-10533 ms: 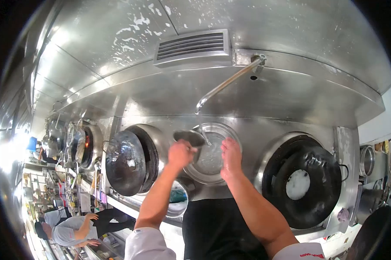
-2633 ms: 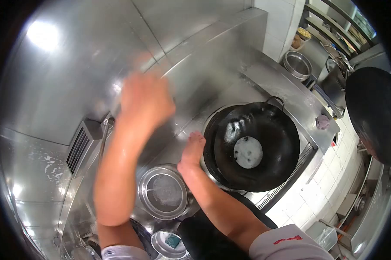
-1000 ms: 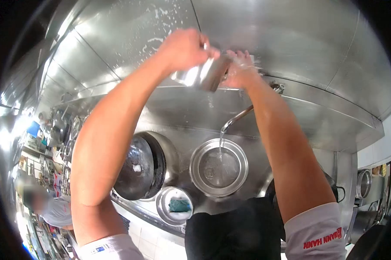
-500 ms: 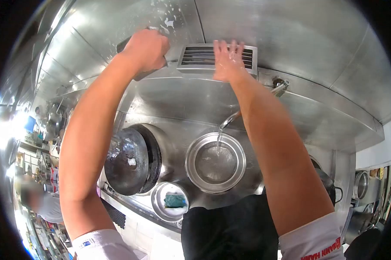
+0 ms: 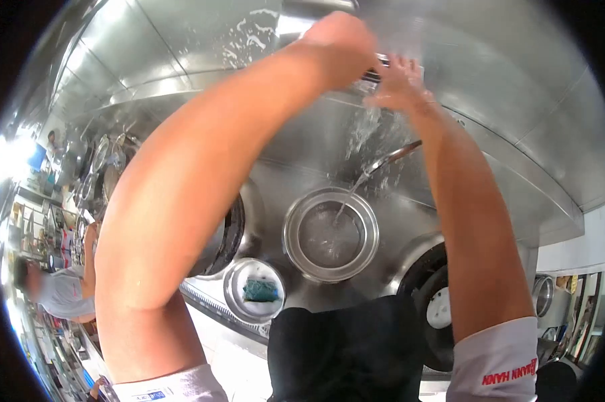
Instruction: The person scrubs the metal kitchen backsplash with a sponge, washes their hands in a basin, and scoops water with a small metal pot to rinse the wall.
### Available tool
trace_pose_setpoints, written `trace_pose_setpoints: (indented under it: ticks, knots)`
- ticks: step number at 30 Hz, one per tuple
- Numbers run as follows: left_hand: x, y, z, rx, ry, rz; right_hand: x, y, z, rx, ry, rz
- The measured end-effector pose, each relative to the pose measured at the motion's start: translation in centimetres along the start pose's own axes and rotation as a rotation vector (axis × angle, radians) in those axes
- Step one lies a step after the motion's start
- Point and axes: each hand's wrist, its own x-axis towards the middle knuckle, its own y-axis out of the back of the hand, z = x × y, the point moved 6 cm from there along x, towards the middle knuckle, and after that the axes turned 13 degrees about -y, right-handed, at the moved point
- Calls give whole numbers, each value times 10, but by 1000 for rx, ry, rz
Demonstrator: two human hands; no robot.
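High up at the steel back wall, my left hand (image 5: 346,43) is closed round a shiny metal container (image 5: 316,12), whose shape is partly hidden by the hand and blurred. My right hand (image 5: 401,87) lies with fingers spread against a slatted metal vent grille (image 5: 371,75), mostly covered by both hands. Splashing water (image 5: 364,130) falls below the grille. Beneath, a tap spout (image 5: 397,154) runs into a round metal pot (image 5: 290,236) holding water.
A small metal bowl (image 5: 230,285) holds a green scouring pad (image 5: 260,290) and suds. Dark woks stand on both sides, the right one (image 5: 416,285) with a white patch. Suds streak the wall (image 5: 245,37). A co-worker (image 5: 64,291) stands far left.
My left hand has swung right with the metal container, from the sudsy wall to the grille. Water now splashes down below it. My right hand stays at the grille, shifted in view.
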Motion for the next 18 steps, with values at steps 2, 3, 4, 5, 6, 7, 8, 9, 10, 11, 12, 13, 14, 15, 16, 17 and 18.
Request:
trace_pose_setpoints:
  ticks: [2,3,4,5,6,7,8,9,10,11,12,13,14,15,16,17,18]
  knots:
    - [-11,-32,-10,137,24,-217,-5,-1,20,-105,-130,12]
    - [-26,-51,-20,194,43,-392,-2,-6,26,-87,-142,-13]
    - [-40,-89,-42,270,102,-403,0,-10,30,-67,-154,-44]
    - [-62,-94,-51,277,178,-294,0,-13,30,-69,-146,-51]
    - [-85,-97,-59,276,249,-180,0,-14,29,-133,-153,-36]
    - [-114,-66,-52,207,335,58,0,-18,29,-196,-161,-22]
    - [-136,-72,-45,60,480,87,1,-22,31,-194,-159,-31]
    - [-153,-80,-34,-87,625,118,2,-23,32,-183,-138,-4]
    - [-164,-95,-14,-320,699,95,3,-22,32,-174,-116,24]
    - [-176,-115,13,-557,772,68,-1,-13,28,-158,-106,-11]
    - [-182,-135,50,-655,779,287,0,-14,25,-159,-100,-12]
    - [-178,-160,87,-942,832,30,3,-15,23,-93,-159,-17]
    - [-174,-220,134,-986,779,80,8,-15,19,-25,-212,-19]
    - [-163,-238,178,-1112,739,12,11,-14,15,-72,-197,9]
    - [-157,-285,227,-1193,732,67,15,-20,12,-64,-174,7]
    - [-152,-299,264,-1413,743,9,20,-24,13,-65,-142,74]
    - [-148,-350,308,-1504,815,-25,22,-29,14,-68,-114,141]
